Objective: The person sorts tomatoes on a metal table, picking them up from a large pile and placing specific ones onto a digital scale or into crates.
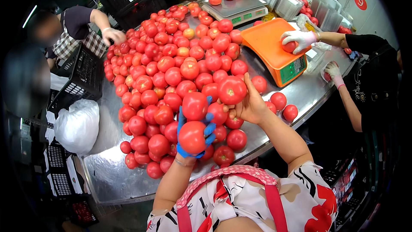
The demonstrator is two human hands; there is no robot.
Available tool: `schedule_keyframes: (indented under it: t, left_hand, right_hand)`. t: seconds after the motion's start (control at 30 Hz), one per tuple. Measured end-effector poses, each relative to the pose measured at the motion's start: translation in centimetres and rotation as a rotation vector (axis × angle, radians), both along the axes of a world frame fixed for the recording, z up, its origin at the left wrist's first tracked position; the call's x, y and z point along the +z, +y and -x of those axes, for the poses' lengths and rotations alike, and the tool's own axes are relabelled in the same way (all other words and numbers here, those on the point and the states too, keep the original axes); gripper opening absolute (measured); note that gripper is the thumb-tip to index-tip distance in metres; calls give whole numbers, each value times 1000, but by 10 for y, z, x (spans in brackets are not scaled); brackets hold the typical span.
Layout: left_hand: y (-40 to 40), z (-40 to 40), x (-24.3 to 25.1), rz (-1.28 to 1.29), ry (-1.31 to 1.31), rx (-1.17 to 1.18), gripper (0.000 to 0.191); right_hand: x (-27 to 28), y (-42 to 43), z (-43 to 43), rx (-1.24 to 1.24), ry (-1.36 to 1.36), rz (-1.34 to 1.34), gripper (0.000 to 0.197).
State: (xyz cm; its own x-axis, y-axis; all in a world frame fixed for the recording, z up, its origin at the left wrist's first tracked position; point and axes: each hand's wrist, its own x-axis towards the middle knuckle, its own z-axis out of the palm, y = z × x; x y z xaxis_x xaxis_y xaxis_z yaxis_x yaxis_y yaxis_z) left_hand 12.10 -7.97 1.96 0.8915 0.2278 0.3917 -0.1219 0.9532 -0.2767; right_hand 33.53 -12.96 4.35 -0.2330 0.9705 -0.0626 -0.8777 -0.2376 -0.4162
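Observation:
My left hand (209,130), in a blue glove, cradles two red tomatoes: a lower tomato (192,137) on the palm and an upper tomato (194,105) towards the fingers. Bare, my right hand (250,107) grips another large tomato (231,89) with its stem end facing up. Both hands are above the near part of a wide heap of tomatoes (165,63). Most of the heap is red, with a few yellowish fruits among them. Several loose tomatoes (278,101) lie just right of my right forearm.
Under the heap is a metal table (109,180). An orange scale (264,42) and a grey scale (231,4) stand beyond. Co-workers' gloved hands (301,40) work around the table. At left are a black crate (83,74) and a white plastic bag (79,125). Clear plastic boxes (288,6) are stacked behind.

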Motion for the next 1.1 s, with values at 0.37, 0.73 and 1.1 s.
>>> schedule_keyframes:
  t: [0.37,0.73,1.1]
  left_hand:
    - [1,-13,-1,-222,712,286,62]
    - [41,-101,22,-701,1023,61,55]
    - [136,-314,19,-1190,980,20,54]
  right_hand:
    - [8,-38,3,-108,-509,-28,61]
    - [11,-66,-48,-581,-1484,-127,80]
    - [5,-12,-198,-797,-1891,178,75]
